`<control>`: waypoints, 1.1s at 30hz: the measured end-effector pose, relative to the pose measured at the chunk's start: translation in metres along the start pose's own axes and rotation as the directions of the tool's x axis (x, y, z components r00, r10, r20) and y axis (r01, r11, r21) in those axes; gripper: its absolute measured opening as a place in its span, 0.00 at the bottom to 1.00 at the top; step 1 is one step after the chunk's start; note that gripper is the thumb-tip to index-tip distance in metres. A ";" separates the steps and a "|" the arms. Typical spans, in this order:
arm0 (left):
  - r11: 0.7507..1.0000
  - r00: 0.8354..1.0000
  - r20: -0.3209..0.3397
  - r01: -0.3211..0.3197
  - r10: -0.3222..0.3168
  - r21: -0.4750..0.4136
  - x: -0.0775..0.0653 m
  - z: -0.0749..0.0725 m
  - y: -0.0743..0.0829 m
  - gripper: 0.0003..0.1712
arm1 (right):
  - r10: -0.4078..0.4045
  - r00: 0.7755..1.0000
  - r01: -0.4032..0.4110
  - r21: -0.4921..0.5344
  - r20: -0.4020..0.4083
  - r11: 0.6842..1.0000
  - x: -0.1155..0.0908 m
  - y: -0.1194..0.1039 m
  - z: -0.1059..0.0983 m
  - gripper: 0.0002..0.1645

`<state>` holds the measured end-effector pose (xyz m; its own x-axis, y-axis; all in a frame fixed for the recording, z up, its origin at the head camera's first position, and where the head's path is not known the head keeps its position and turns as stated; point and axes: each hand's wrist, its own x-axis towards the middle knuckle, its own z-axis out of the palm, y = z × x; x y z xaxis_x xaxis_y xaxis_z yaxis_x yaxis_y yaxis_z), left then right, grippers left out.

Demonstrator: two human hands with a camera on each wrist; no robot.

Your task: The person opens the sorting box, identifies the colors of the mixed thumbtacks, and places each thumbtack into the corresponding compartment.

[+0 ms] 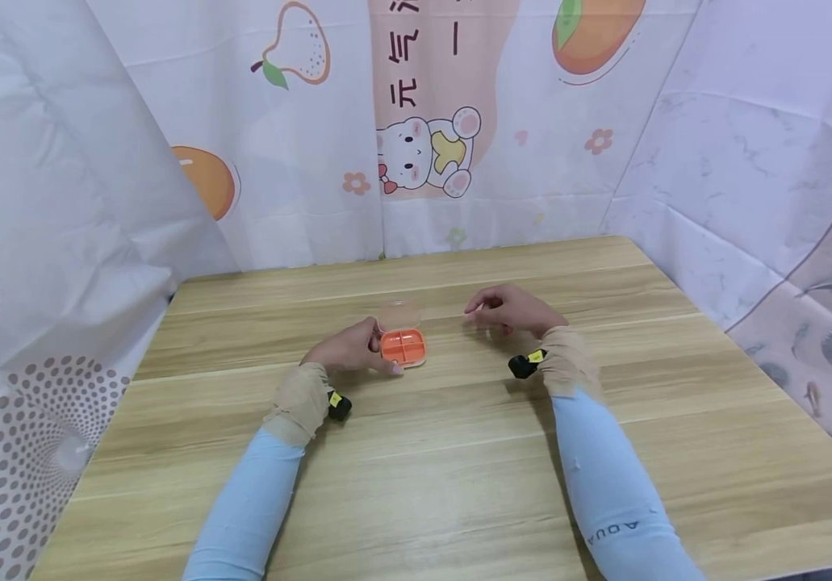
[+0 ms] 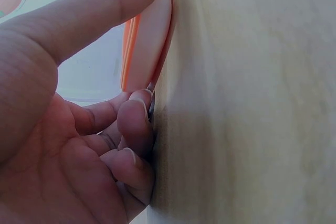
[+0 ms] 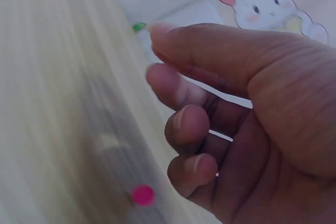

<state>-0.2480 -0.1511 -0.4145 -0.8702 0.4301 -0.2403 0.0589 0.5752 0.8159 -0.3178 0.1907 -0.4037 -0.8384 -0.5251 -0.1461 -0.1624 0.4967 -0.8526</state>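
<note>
An orange pill box (image 1: 403, 348) with four-way dividers lies on the wooden table, its clear lid (image 1: 399, 315) folded open toward the back. My left hand (image 1: 349, 347) grips it from the left side. The left thumb (image 2: 115, 3) runs along the box's near side, and the curled fingers (image 2: 134, 124) meet its left end close to the tabletop. Right of the box, my right hand (image 1: 517, 310) hovers over the table with loosely curled fingers, nothing visible between them. A small round pink piece (image 3: 143, 195) shows on the table below that hand.
Wood-grain table (image 1: 416, 500) stretches around both hands. Behind it hangs a printed curtain (image 1: 299, 161) touching the back edge, with further curtains at both sides. Each wrist carries a small black camera (image 1: 524, 365).
</note>
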 end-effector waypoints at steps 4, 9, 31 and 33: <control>1.000 1.000 0.000 0.006 -0.006 0.007 0.000 0.000 0.002 0.37 | 0.030 0.999 -0.030 0.001 -0.023 1.000 -0.010 0.006 -0.014 0.18; 1.000 1.000 0.000 0.009 -0.009 -0.009 -0.001 0.000 0.001 0.37 | 0.060 0.996 -0.061 -0.011 -0.072 0.998 -0.020 0.014 -0.028 0.19; 1.000 1.000 0.006 0.010 -0.010 -0.005 0.001 0.001 0.000 0.37 | 0.161 0.987 -0.163 -0.088 -0.028 0.983 -0.035 0.031 -0.036 0.17; 1.000 1.000 0.006 0.009 -0.009 -0.008 0.001 0.001 0.000 0.37 | 0.153 0.988 -0.155 -0.108 -0.029 0.982 -0.034 0.031 -0.035 0.17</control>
<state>-0.2484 -0.1497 -0.4155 -0.8679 0.4290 -0.2504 0.0475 0.5735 0.8178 -0.3125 0.2479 -0.4075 -0.8681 -0.4226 -0.2604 -0.0856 0.6441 -0.7602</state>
